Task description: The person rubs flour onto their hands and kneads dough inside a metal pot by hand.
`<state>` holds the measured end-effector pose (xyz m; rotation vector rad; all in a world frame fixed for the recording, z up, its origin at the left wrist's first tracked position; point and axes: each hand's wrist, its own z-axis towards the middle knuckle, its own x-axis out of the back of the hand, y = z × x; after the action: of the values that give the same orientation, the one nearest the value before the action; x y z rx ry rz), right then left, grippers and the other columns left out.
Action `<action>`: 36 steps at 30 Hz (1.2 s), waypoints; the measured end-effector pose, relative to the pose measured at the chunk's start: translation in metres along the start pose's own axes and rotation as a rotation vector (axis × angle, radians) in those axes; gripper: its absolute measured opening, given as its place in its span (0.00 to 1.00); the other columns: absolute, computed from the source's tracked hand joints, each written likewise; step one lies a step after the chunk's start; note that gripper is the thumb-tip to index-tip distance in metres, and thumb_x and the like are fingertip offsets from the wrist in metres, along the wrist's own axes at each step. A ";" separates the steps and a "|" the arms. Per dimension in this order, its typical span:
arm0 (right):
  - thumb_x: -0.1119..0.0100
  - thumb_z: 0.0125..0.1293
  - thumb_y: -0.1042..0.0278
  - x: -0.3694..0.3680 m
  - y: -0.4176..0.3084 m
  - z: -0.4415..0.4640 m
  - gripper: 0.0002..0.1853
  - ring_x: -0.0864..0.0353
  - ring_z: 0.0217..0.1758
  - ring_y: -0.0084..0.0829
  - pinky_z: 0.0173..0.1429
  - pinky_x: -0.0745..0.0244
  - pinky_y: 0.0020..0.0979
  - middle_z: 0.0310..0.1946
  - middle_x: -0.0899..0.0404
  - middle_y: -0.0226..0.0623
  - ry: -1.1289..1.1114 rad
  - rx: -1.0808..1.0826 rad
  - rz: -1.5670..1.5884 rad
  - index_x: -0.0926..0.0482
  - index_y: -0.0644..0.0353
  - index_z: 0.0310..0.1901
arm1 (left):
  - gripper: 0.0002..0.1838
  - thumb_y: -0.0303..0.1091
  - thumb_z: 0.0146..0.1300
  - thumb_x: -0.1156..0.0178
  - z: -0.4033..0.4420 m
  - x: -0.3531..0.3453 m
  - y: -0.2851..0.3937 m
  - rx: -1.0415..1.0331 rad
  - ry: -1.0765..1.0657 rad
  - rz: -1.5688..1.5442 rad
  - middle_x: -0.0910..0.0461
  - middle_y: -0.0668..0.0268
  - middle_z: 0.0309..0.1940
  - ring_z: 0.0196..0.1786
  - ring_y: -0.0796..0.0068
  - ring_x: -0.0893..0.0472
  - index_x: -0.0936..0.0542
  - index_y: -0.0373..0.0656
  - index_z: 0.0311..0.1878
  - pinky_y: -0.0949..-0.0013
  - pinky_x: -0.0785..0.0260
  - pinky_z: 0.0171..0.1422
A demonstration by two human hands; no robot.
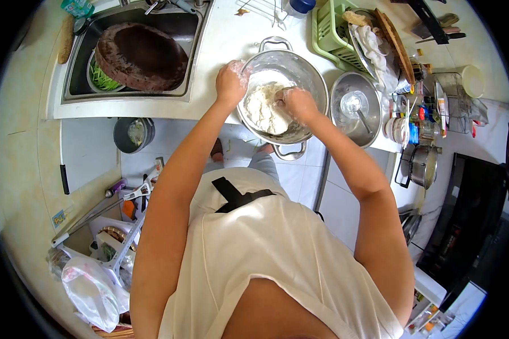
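Observation:
A steel pot [318, 73] with two handles stands at the counter's front edge, with white floury dough [266, 107] inside. My left hand [232, 82] is at the pot's left rim, its fingers dusted with flour and curled over the edge. Inside the pot, my right hand [298, 104] is closed at the right side of the dough, its fingertips in the floury mass. Flour coats both hands. Beside the pot on the right is a steel bowl [342, 96] holding a smaller clear bowl and a spoon.
At the left, a sink [195, 34] holds a thick round wooden board [141, 56] over a bowl of green vegetables. A green dish rack [329, 34] stands behind the steel bowl. Jars and bottles line the right side. A grey bin [131, 138] is below the counter.

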<state>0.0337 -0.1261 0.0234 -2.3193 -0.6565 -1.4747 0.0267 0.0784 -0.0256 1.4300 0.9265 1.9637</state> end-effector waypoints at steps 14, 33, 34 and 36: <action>0.50 0.60 0.69 -0.009 -0.016 -0.013 0.12 0.14 0.38 0.39 0.40 0.20 0.37 0.33 0.15 0.42 -0.096 -0.065 -0.157 0.15 0.58 0.33 | 0.16 0.42 0.64 0.44 0.001 -0.002 -0.002 0.084 -0.097 -0.028 0.19 0.54 0.43 0.47 0.50 0.23 0.18 0.39 0.42 0.54 0.32 0.54; 0.51 0.66 0.55 -0.054 0.031 0.024 0.20 0.17 0.48 0.45 0.51 0.23 0.40 0.43 0.18 0.50 -0.101 0.188 0.236 0.17 0.64 0.43 | 0.12 0.37 0.63 0.45 -0.006 0.004 0.009 0.046 -0.002 0.000 0.20 0.53 0.40 0.46 0.48 0.23 0.19 0.38 0.39 0.53 0.32 0.54; 0.50 0.65 0.52 -0.050 0.033 0.014 0.22 0.18 0.49 0.45 0.52 0.24 0.40 0.44 0.18 0.50 -0.197 0.098 0.203 0.18 0.64 0.44 | 0.12 0.37 0.63 0.45 -0.007 0.002 0.009 0.046 0.012 0.008 0.20 0.53 0.41 0.46 0.49 0.24 0.19 0.38 0.39 0.53 0.32 0.54; 0.47 0.63 0.46 0.040 0.000 -0.028 0.26 0.19 0.51 0.45 0.54 0.25 0.40 0.45 0.19 0.51 -0.373 -0.095 0.134 0.19 0.65 0.47 | 0.12 0.37 0.63 0.46 -0.005 -0.003 0.002 0.016 0.031 0.019 0.19 0.53 0.41 0.47 0.49 0.24 0.19 0.39 0.40 0.53 0.33 0.54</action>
<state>0.0268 -0.1314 0.0716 -2.6835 -0.5167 -1.0449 0.0225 0.0737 -0.0263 1.4261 0.9478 2.0022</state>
